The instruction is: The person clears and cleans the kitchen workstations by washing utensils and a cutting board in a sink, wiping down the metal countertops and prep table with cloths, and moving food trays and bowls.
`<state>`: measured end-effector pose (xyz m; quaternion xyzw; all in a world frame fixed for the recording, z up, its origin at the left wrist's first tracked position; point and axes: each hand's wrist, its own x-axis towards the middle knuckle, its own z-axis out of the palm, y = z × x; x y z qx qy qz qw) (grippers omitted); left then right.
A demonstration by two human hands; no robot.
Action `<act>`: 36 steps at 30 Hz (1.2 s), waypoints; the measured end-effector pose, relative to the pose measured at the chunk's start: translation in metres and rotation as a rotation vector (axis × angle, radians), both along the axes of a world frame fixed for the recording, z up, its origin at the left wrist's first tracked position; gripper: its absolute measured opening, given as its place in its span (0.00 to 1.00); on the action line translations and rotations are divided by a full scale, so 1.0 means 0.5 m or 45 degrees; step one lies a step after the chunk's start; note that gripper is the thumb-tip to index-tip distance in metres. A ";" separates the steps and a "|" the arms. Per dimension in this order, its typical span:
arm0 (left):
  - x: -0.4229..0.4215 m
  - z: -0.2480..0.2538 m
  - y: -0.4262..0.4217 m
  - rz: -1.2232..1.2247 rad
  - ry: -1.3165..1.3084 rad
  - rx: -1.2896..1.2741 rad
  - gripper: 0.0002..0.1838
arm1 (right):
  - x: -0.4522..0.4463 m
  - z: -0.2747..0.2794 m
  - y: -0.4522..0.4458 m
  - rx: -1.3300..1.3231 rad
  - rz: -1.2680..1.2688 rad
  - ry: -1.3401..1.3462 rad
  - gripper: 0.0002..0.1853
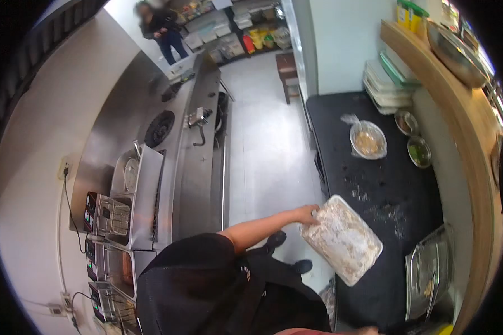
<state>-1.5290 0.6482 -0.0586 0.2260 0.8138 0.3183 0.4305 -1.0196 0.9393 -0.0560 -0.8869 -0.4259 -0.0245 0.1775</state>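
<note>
My left hand (306,215) is closed on the near upper corner of a white rectangular tray (336,199). Flour, white and clumpy, covers what lies in the tray. The tray overlaps the near edge of the black worktop (341,139); whether it rests there or is lifted, I cannot tell. At the bottom edge of the view, only part of my right hand (367,330) shows, apart from the tray, its fingers cut off by the frame. Loose flour dusts the worktop beyond the tray.
A plastic-wrapped bowl (369,139), two small metal bowls (419,152) and a clear container (430,273) stand on the worktop. A wooden shelf (430,84) overhangs its far side. Fryers (109,215) and a steel counter (198,162) are behind me. Another person (159,30) stands far off.
</note>
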 end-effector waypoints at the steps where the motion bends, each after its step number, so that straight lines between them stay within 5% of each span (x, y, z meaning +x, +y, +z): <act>1: 0.001 0.004 0.002 0.012 -0.013 -0.041 0.37 | 0.030 -0.013 0.001 0.060 0.046 -0.124 0.09; 6: 0.005 -0.015 -0.001 0.020 -0.013 -0.014 0.35 | 0.070 -0.116 0.033 0.303 0.282 -0.491 0.09; 17: -0.001 0.011 -0.005 0.115 -0.147 0.005 0.38 | 0.015 -0.119 0.016 0.619 0.711 -0.194 0.14; 18: -0.015 -0.087 -0.015 -0.024 0.104 0.156 0.39 | -0.026 -0.145 0.018 0.738 0.840 -0.089 0.15; 20: -0.068 -0.097 0.005 -0.075 0.002 0.171 0.39 | -0.145 -0.186 0.005 0.825 1.022 0.008 0.16; 22: -0.020 -0.086 0.006 0.053 -0.213 0.141 0.38 | -0.290 -0.216 0.002 0.539 1.134 -0.182 0.19; 23: -0.011 -0.059 0.002 0.082 -0.274 0.089 0.37 | -0.360 -0.127 -0.029 0.192 1.265 -0.251 0.18; 25: 0.024 -0.016 -0.005 0.095 -0.315 0.108 0.36 | -0.370 -0.112 -0.003 0.217 1.641 0.469 0.18; 26: -0.014 0.009 0.013 0.033 -0.253 0.138 0.34 | -0.374 -0.041 -0.014 0.063 1.560 0.719 0.21; 28: -0.034 -0.010 0.028 0.104 -0.314 0.108 0.32 | -0.279 -0.033 -0.002 0.293 1.732 0.613 0.19; 32: -0.052 -0.022 0.051 0.250 -0.423 0.048 0.26 | 0.010 -0.052 -0.015 0.702 1.243 0.309 0.18; 33: -0.051 -0.019 0.053 0.260 -0.390 0.012 0.25 | 0.014 -0.004 -0.045 0.578 0.985 0.330 0.19; 36: -0.048 -0.013 0.063 0.226 -0.369 0.036 0.26 | 0.113 -0.214 0.044 0.720 1.174 0.079 0.23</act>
